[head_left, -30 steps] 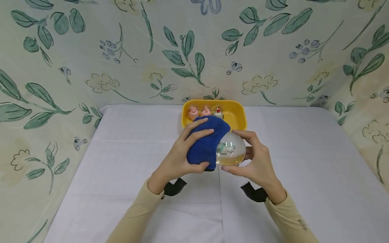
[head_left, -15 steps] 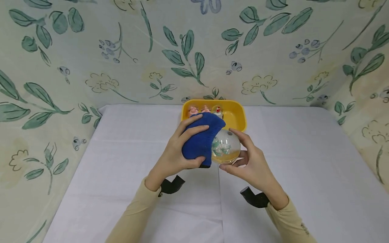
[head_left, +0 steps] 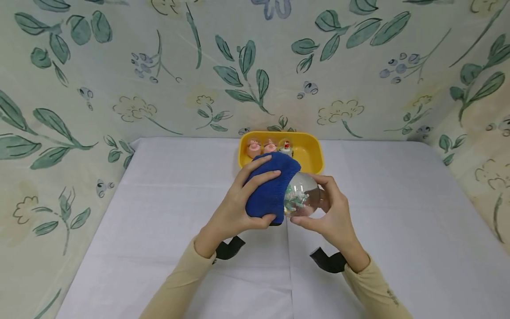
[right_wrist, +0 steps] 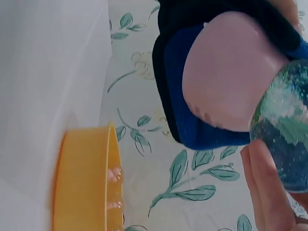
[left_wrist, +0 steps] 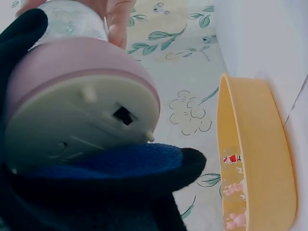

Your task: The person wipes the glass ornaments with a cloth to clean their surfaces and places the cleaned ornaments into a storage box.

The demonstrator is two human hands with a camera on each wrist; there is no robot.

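A snow globe point(head_left: 302, 195) is held above the table between both hands, tilted on its side. Its clear dome faces right, with green and white figures and glitter inside. My left hand point(head_left: 239, 201) grips a blue cloth point(head_left: 271, 190) with dark edging, folded round the globe's base. The pink base point(right_wrist: 231, 72) shows in the right wrist view, and its pale underside point(left_wrist: 91, 120) with a small square hole in the left wrist view. My right hand point(head_left: 334, 212) holds the dome between thumb and fingers; some of those fingers are hidden behind the glass.
Behind the hands a yellow tray point(head_left: 312, 157) stands at the table's back edge. It holds two pink figurines point(head_left: 253, 148) and a white one with red point(head_left: 286, 148), all to its left. White cloth point(head_left: 167, 204) covers the table; leaf-patterned fabric point(head_left: 255, 66) hangs around it.
Both hands shifted slightly left and away, then came back with the globe and cloth. The globe has turned: its yellowish lower part now looks pinkish, and the figures inside sit differently.
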